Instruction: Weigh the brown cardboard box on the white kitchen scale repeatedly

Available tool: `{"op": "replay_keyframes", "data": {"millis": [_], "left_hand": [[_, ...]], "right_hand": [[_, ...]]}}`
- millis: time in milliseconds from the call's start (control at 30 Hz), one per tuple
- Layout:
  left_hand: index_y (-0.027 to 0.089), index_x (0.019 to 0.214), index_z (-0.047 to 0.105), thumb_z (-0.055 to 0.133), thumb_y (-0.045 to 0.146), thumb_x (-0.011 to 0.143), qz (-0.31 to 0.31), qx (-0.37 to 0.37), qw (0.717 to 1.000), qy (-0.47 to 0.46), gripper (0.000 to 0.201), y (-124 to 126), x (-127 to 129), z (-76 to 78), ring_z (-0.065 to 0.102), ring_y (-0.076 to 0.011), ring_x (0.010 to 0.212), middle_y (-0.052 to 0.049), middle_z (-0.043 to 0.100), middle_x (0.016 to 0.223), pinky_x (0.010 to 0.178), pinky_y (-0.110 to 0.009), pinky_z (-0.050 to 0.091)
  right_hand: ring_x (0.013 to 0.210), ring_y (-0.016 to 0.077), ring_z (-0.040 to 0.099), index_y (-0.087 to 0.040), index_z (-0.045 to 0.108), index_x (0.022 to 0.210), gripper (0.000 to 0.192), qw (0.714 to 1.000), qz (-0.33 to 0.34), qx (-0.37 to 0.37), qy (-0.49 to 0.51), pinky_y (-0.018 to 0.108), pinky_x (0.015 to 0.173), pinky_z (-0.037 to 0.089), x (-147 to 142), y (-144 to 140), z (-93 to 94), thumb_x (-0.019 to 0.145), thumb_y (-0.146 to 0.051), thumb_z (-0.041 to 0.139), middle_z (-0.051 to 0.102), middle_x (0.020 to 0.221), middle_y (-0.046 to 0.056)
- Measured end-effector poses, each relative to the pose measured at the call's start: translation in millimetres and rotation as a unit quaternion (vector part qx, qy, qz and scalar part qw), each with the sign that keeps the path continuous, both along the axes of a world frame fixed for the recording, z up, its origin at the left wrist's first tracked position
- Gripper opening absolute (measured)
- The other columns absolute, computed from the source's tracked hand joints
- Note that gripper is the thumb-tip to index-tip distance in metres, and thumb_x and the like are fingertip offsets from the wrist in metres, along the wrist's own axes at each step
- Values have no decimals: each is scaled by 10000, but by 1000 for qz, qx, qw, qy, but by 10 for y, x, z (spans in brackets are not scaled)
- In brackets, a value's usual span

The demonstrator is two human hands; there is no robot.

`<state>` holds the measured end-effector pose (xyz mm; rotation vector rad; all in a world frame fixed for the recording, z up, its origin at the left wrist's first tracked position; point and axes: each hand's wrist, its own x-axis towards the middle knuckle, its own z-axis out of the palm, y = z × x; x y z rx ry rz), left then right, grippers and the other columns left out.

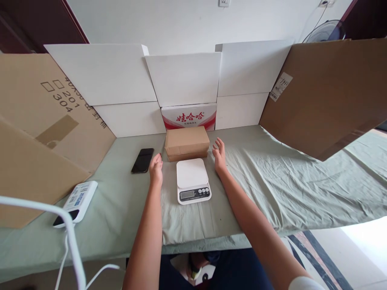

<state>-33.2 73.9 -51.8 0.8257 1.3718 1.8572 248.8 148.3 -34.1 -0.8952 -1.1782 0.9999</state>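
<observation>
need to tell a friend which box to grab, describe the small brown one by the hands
On the green-clothed table, find the white kitchen scale between the left hand and right hand. The small brown box lies just behind it: plain closed cardboard, unprinted.

White scale point(192, 173), brown box point(186, 141)

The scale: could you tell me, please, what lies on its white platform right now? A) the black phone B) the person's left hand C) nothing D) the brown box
C: the scale has a bare platform; the box sits behind it, the phone lies to its left, and the left hand and right hand flank it on the cloth.
</observation>
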Motion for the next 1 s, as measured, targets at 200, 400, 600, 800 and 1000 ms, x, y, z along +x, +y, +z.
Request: {"op": "replay_keyframes", "data": {"millis": [200, 400, 600, 800, 1000], "left_hand": [[153, 1284, 664, 608, 276, 750, -28, 1, 1000, 0, 551, 13, 55, 3, 484, -305, 1432, -178, 588, 1463, 1189, -449, 358], [184, 1277, 676, 602, 262, 753, -49, -1, 999, 4, 535, 24, 75, -17, 507, -280, 1415, -138, 622, 1437, 1189, -426, 359], [183, 1297, 666, 579, 257, 747, -52, -10, 999, 11, 562, 31, 91, -24, 513, -276, 1410, -132, 620, 1441, 1177, -426, 370], [183, 1307, 659, 584, 265, 739, -53, -15, 998, 14, 579, 50, 97, -36, 511, -284, 1411, -137, 609, 1453, 1171, -430, 378], [184, 1328, 645, 594, 283, 739, -59, -19, 998, 18, 599, 49, 100, -47, 483, -310, 1432, -150, 580, 1480, 1177, -460, 365]], "right_hand": [[1508, 295, 391, -328, 434, 1458, 630, 999, 30, 26, -2, 507, 1237, 341, -48, 31, -67, 842, -384, 551, 396, 1622, 30], [1514, 309, 382, -324, 435, 1459, 626, 998, 52, 19, 2, 532, 1236, 340, -54, 30, -62, 849, -375, 565, 405, 1620, 33], [1509, 316, 387, -321, 415, 1484, 655, 996, 84, 21, 2, 551, 1204, 372, -63, 49, -94, 860, -424, 586, 447, 1600, 57], [1455, 315, 471, -319, 373, 1530, 685, 995, 94, 25, -24, 551, 1198, 375, -71, 70, -130, 880, -438, 552, 444, 1606, 67], [1562, 278, 300, -330, 347, 1562, 716, 993, 103, 45, -45, 525, 1281, 256, -101, -2, -63, 884, -449, 542, 383, 1650, -6]]}}
